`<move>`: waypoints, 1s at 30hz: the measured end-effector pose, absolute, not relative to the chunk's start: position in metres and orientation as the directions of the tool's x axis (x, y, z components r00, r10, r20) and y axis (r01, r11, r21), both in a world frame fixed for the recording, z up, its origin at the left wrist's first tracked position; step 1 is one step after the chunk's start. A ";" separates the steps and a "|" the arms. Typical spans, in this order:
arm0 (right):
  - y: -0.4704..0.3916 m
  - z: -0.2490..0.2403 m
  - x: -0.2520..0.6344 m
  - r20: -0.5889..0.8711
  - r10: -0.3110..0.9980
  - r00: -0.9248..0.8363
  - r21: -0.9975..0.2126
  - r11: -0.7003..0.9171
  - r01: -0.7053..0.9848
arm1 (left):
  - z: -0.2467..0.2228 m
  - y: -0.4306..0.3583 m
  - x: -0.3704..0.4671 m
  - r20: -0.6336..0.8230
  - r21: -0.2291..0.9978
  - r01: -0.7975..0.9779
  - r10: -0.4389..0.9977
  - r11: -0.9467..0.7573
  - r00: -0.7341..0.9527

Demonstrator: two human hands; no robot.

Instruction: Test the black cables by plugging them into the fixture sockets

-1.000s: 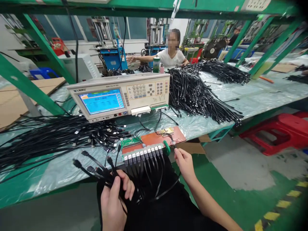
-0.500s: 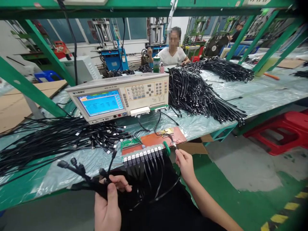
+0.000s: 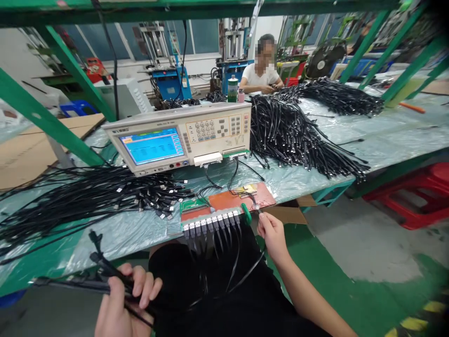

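My left hand (image 3: 128, 297) is closed round a bunch of black cables (image 3: 100, 260), low at the left in front of the bench edge. At the right end of the orange test board (image 3: 228, 200), my right hand (image 3: 272, 232) pinches the end of a black USB cable, its tip against a connector (image 3: 257, 206) there. A row of white-faced USB plugs (image 3: 210, 221) lines the board's front edge, their cables hanging over my lap. Beside my right fingers is a green ring-shaped piece (image 3: 246, 214). Whether the pinched plug is fully seated, I cannot tell.
Behind the board stands a tester (image 3: 178, 135) with a lit blue screen. Cable heaps lie left (image 3: 105, 196) and right (image 3: 301, 133) of it. Green frame posts (image 3: 70, 98) slant at the sides. A person (image 3: 261, 70) sits across the bench; a red stool (image 3: 417, 196) stands right.
My left hand has moved left and down with its cable bunch, away from the board. My right hand stays at the connector. The view has shifted slightly.
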State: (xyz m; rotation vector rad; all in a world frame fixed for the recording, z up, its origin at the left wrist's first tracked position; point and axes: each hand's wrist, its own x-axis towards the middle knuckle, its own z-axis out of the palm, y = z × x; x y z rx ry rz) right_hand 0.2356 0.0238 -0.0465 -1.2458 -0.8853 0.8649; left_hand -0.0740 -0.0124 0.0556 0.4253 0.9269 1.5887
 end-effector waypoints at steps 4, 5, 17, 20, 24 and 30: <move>0.022 -0.031 0.259 0.032 0.967 0.253 -0.990 -0.003 0.138 | 0.083 -0.016 -0.083 -0.128 0.784 -0.603 0.913 -0.146 -0.387; 0.021 -0.025 0.266 0.015 0.977 0.212 -0.972 -0.036 0.232 | 0.090 -0.017 -0.085 -0.087 0.786 -0.588 0.908 -0.190 -0.409; -0.041 0.100 0.145 0.380 0.607 -0.698 -0.657 0.708 0.258 | 0.135 -0.045 -0.039 0.219 0.771 -0.518 0.918 -0.370 -0.330; -0.041 0.086 0.113 0.271 0.602 -0.751 -0.683 0.670 0.291 | 0.133 -0.052 -0.023 0.238 0.775 -0.537 0.941 -0.334 -0.242; -0.033 0.053 0.112 0.230 0.615 -0.754 -0.628 0.686 0.367 | 0.106 -0.054 -0.015 0.259 0.789 -0.548 0.959 -0.278 -0.114; -0.027 0.031 0.130 0.201 0.658 -0.726 -0.637 0.650 0.413 | 0.057 -0.042 -0.010 0.103 0.869 -0.491 0.992 -0.058 0.067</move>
